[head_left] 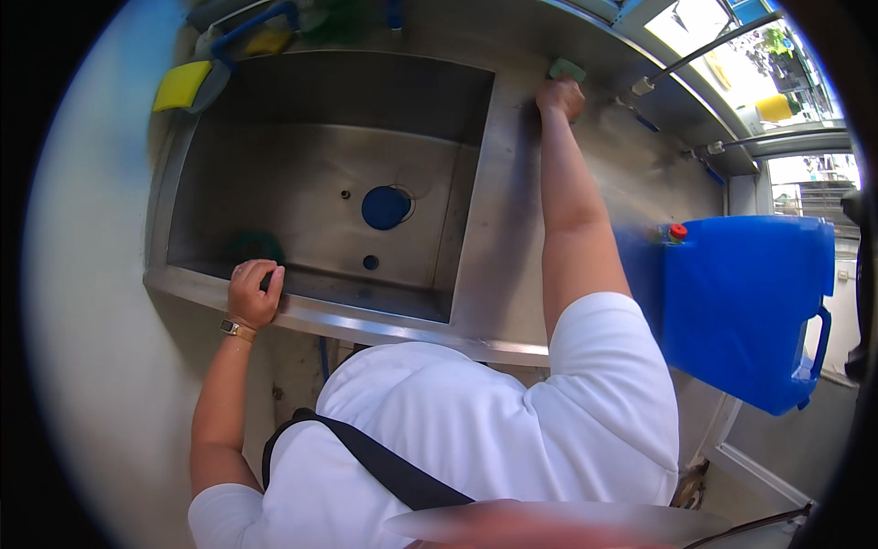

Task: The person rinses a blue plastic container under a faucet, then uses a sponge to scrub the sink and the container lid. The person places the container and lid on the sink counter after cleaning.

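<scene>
At the back of the steel counter (508, 215), right of the sink, my right hand (560, 94) is closed on a pale green scrub pad (569, 69). The pad lies against the metal near the back ledge, partly hidden by my fingers. My left hand (253, 295) rests on the near rim of the steel sink (384, 317), fingers curled over the edge. Just past those fingers, inside the sink, is a dark green round thing (258, 245) in shadow. A blue disc (385, 208) lies on the sink floor, with a small dark blue round piece (370, 263) nearer me.
A large blue jerrycan (745, 306) with a red cap (677, 232) stands at the right. Two pipe-like taps (642, 86) (717, 147) jut near the windows. A yellow sponge (182, 86) sits at the sink's far left corner, beside a blue pipe (256, 20).
</scene>
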